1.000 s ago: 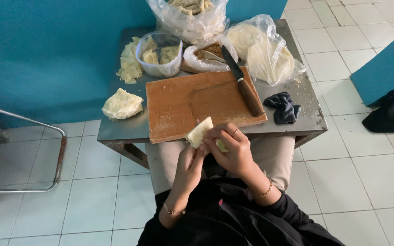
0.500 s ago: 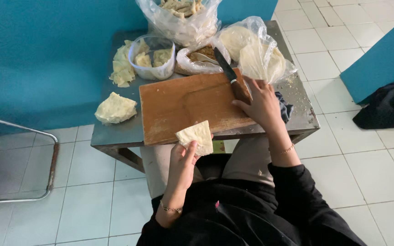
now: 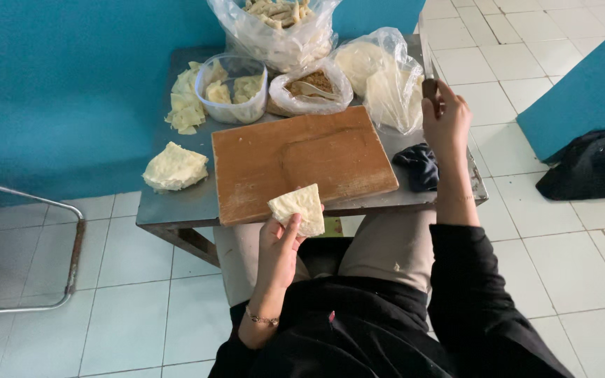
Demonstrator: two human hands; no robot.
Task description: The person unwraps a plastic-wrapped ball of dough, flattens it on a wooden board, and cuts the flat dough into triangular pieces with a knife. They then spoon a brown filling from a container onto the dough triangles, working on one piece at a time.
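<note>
While my left hand (image 3: 279, 246) keeps the pale folded sheet (image 3: 298, 208) pinched betw. thumb and fingers, just over the near edge of the wooden board (image 3: 302, 161), the piece stays flat and ready above the wood. My right hand (image 3: 444, 124) is closed around the dark knife handle (image 3: 430, 88), lifted at the right side of the metal table (image 3: 176, 203), blade pointing up and away from me, so it is safe from the plastic bags (image 3: 379, 77). Compared w. half a sec. ago: the knife lay on the board and my right hand was reaching on it; now it is raised, off the board. The sheet hardly moved.
</note>
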